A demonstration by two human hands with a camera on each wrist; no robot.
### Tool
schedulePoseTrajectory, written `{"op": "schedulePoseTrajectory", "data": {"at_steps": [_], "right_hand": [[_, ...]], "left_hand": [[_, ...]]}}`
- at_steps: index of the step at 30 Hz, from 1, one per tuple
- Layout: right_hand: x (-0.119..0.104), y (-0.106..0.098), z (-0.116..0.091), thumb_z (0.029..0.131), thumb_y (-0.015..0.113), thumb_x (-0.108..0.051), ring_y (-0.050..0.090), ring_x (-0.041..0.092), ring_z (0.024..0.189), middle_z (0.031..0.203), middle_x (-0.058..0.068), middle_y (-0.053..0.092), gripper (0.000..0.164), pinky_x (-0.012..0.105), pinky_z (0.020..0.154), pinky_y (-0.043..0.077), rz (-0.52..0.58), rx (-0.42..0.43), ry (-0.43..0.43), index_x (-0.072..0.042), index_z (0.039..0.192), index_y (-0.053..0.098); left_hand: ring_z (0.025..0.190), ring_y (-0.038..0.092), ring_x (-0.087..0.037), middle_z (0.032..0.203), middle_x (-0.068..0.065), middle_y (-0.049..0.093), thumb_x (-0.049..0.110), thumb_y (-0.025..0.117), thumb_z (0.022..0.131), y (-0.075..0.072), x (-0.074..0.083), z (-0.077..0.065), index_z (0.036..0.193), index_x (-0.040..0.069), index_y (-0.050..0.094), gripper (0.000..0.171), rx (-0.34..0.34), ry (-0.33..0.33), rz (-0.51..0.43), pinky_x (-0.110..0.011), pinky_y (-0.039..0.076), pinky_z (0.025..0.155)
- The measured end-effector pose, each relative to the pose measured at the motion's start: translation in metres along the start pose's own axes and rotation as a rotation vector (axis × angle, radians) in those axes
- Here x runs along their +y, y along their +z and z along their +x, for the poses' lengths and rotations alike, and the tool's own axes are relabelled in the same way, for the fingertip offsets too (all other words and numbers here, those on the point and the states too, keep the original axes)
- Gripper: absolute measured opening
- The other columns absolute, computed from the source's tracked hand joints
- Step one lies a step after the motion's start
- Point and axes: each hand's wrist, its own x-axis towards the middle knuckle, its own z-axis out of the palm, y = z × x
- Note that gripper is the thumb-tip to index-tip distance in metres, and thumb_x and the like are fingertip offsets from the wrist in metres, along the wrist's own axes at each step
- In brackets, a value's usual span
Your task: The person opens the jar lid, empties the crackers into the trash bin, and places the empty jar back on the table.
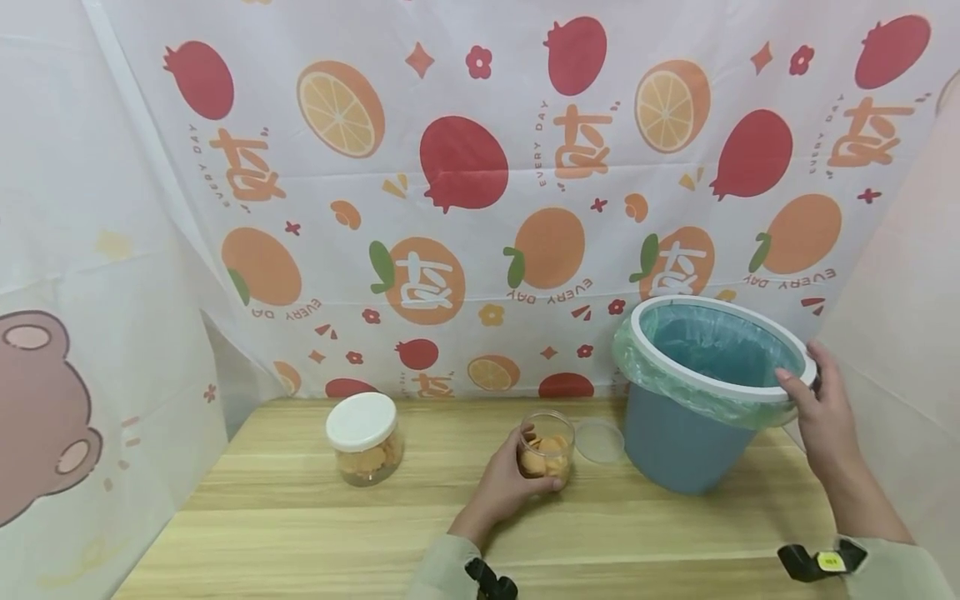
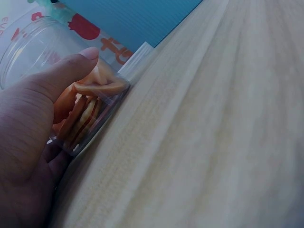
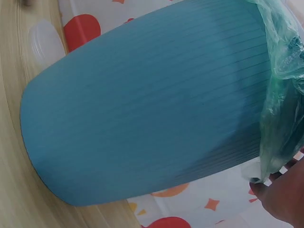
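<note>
Backdrop cloth: white, printed with oranges, red fruit and lettering; hung behind the work area.

Table: pale wood grain, spanning the lower part of the head view.

Bin: blue, finely ribbed as seen from the right wrist, white rim; stands on the table at the right, near the cloth. Whether it leans cannot be told.

Liner: thin green plastic, inside the bin and folded outward beneath the rim.

Sleeves, two: pale, with a black band at each wrist.

Right hand: partly closed, gripping the bin's rim on its right side; thumb over the top, fingers at the outer edge.

Left hand: curved round the open jar, thumb on the near side, fingers reaching behind.

Closed jar: clear, white lid on, biscuits inside; stands upright at the left, well apart from both hands.

Open jar: clear, uncapped, upright on the table between the closed jar and the bin, held by the left hand.

Loose lid: round, translucent, flat on the table between open jar and bin.

Biscuits: round, golden, piled in the open jar's lower part.
</note>
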Motion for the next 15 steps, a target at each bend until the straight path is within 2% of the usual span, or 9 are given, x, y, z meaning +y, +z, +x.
{"op": "schedulePoseTrajectory", "data": {"at_steps": [6, 9, 15], "right_hand": [[0.005, 0.005, 0.0, 0.106, 0.046, -0.025, 0.022, 0.01, 0.146, 0.159, -0.001, 0.025, 0.066, 0.003, 0.105, 0.024, 0.254, 0.01, -0.005, -0.022, 0.161, 0.01], [0.006, 0.008, 0.0, 0.106, 0.047, -0.024, 0.027, 0.012, 0.141, 0.152, -0.007, 0.031, 0.062, 0.005, 0.101, 0.029, 0.3, 0.023, -0.005, -0.024, 0.159, 0.015], [0.005, 0.014, 0.0, 0.105, 0.047, -0.022, 0.034, 0.005, 0.13, 0.145, -0.01, 0.037, 0.058, 0.008, 0.093, 0.032, 0.33, 0.052, -0.01, -0.023, 0.156, 0.019]], "left_hand": [[0.138, 0.051, -0.029, 0.15, -0.016, 0.052, 0.034, 0.091, 0.075, 0.0, 0.002, 0.0, 0.156, 0.009, 0.033, 0.103, 0.001, 0.012, 0.005, -0.049, 0.039, 0.116], [0.138, 0.051, -0.028, 0.15, -0.015, 0.051, 0.035, 0.091, 0.074, 0.0, 0.002, 0.0, 0.156, 0.009, 0.034, 0.103, 0.011, 0.015, -0.002, -0.049, 0.039, 0.116], [0.136, 0.053, -0.028, 0.149, -0.016, 0.053, 0.036, 0.092, 0.072, 0.0, 0.0, -0.002, 0.154, 0.009, 0.037, 0.103, 0.044, 0.022, -0.014, -0.049, 0.041, 0.114]]}}
